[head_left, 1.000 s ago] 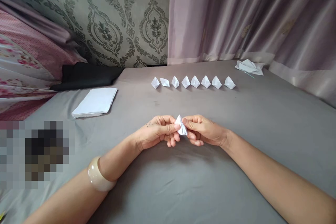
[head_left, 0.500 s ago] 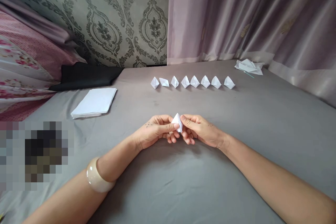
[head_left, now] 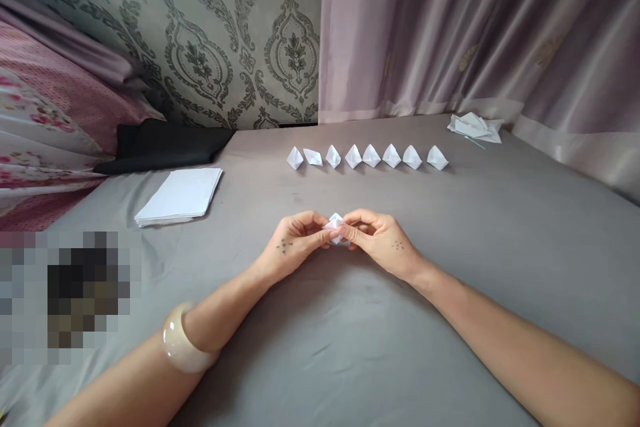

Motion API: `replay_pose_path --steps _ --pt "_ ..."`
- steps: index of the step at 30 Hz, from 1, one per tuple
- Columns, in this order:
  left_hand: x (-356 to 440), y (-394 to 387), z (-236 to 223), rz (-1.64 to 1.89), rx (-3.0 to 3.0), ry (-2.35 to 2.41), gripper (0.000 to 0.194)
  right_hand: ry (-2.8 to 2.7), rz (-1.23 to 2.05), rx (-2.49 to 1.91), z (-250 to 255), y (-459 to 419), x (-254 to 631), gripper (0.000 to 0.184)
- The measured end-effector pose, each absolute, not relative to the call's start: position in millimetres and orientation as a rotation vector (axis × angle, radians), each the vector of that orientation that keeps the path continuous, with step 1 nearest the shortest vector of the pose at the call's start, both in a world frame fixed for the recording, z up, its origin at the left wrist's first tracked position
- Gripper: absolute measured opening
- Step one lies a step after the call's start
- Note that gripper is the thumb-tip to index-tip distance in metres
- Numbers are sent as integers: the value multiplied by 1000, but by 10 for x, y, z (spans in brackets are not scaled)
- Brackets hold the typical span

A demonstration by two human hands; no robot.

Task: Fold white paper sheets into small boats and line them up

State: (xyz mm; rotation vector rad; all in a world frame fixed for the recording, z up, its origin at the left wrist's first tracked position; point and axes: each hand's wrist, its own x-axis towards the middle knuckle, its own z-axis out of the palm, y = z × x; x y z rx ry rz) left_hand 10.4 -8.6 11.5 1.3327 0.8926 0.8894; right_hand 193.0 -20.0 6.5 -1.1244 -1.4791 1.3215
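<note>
A small folded white paper piece (head_left: 335,221) is pinched between my two hands, just above the grey cloth (head_left: 320,333). My left hand (head_left: 300,243) grips its left side between thumb and fingers. On its right side, my right hand (head_left: 377,237) does the same, and the two thumb tips nearly meet on its front. The paper's top opens slightly into a hollow; its lower part is partly hidden by my fingers. Beyond my hands stands a row of several similar folded paper pieces (head_left: 371,156), with one lying flatter (head_left: 313,157) near the left end.
A stack of white paper sheets (head_left: 180,195) lies at the left, in front of a folded black cloth (head_left: 170,145). Loose white papers (head_left: 474,127) and a thin greenish stick (head_left: 475,143) lie at the back right. Purple curtains (head_left: 400,33) hang along the back.
Both hands have turned over so their backs face up. The paper piece, narrow and pointed before, is now spread open at the top, with both thumbs brought together on it.
</note>
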Motion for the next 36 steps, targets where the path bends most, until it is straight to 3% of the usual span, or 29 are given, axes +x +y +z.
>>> replay_pose_path --steps 3,6,14,36 --pt "113 -105 117 961 1313 858 29 -1409 1348 -1133 44 -199 1924 37" --pt "104 -119 115 979 1329 875 37 -1479 1387 -1123 49 -203 1922 29" --pt "89 -103 120 868 1321 964 24 -1462 1337 -1233 96 -201 1928 26" --pt "141 -132 105 927 1298 1093 32 -1310 1709 -1207 189 -257 1880 32"
